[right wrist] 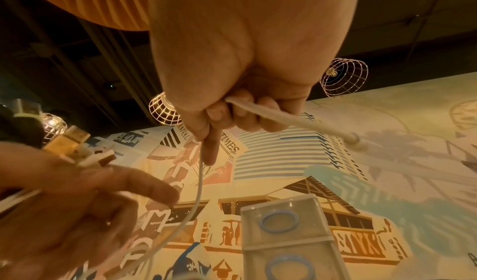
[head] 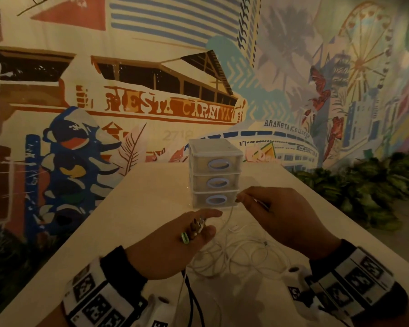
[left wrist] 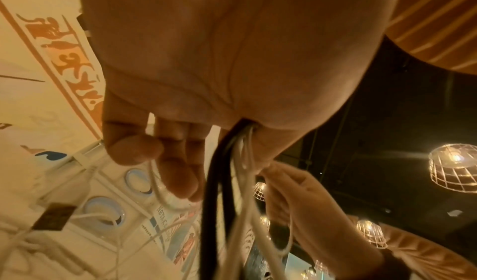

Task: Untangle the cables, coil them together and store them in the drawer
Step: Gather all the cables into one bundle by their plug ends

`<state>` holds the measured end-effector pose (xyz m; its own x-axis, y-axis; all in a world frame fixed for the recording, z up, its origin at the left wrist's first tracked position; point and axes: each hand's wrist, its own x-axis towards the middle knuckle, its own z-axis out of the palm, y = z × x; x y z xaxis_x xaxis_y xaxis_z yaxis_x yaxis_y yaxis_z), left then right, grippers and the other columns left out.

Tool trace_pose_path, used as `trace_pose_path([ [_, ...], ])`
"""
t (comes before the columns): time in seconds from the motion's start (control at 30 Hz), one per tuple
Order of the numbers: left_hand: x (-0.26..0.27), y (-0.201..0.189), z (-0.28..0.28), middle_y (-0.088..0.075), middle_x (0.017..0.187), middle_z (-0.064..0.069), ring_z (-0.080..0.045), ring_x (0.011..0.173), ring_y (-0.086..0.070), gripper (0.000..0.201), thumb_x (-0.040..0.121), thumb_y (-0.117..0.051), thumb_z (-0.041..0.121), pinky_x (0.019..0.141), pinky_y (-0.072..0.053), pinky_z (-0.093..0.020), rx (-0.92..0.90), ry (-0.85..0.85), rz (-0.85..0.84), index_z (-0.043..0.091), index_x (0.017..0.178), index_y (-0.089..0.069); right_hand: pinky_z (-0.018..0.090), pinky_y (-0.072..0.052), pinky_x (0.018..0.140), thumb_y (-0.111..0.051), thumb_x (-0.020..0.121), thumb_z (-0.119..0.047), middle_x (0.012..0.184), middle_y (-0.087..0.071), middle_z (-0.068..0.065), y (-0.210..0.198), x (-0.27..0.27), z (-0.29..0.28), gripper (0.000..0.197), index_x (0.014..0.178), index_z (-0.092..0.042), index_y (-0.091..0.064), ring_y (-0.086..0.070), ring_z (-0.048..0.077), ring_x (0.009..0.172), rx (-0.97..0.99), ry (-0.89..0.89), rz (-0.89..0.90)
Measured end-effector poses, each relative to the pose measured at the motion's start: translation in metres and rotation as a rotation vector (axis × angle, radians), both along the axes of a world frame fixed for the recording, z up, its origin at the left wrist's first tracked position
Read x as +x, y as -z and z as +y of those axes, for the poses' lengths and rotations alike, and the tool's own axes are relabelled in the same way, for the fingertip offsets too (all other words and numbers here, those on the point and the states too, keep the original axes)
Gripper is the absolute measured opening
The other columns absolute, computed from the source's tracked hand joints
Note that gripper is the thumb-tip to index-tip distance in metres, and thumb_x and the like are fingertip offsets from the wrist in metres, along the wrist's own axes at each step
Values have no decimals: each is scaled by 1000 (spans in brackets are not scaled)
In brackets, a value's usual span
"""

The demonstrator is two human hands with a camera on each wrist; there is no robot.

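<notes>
Hands work above a pale table [head: 128,223]. Left hand [head: 175,246] clamps several plug ends and strands, one black, between thumb and palm, fingers mostly straight. Right hand [head: 283,215] pinches one white cable [right wrist: 198,184]. Only the head view shows the loose white cables [head: 241,256] tangled on the table before a closed three-drawer unit [head: 215,175].

the drawer box [head: 215,175] is see-through shiny plastic. the white cables [head: 241,253] look smooth. the table [head: 137,208] is matt.
</notes>
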<state>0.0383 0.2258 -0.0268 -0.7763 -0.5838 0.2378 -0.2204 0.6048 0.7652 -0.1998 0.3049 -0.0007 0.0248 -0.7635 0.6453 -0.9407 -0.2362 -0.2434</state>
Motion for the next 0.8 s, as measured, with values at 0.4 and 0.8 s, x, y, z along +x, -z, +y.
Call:
trace_pose_path([
  [0.4, -1, 5, 2, -63, 95, 3, -12, 85, -58, 20, 99, -48, 37, 83, -50, -34, -304, -170, -141, 21, 105, -58, 15, -36, 51, -50, 104, -39, 57, -53, -17, -47, 5, 7, 25, 107, -33, -74, -54, 5, 56, -292, -43, -51],
  [0.8, 14, 0, -7, -61, 87, 1, -8, 75, -55, 17, 100, -49, 38, 73, -45, -25, -106, -345, 12, 24, 93, -54, 24, -31, 40, -52, 102, -29, 42, -43, 0, -19, -38, 52, 26, 83, -27, -69, -47, 17, 43, -300, 93, -176],
])
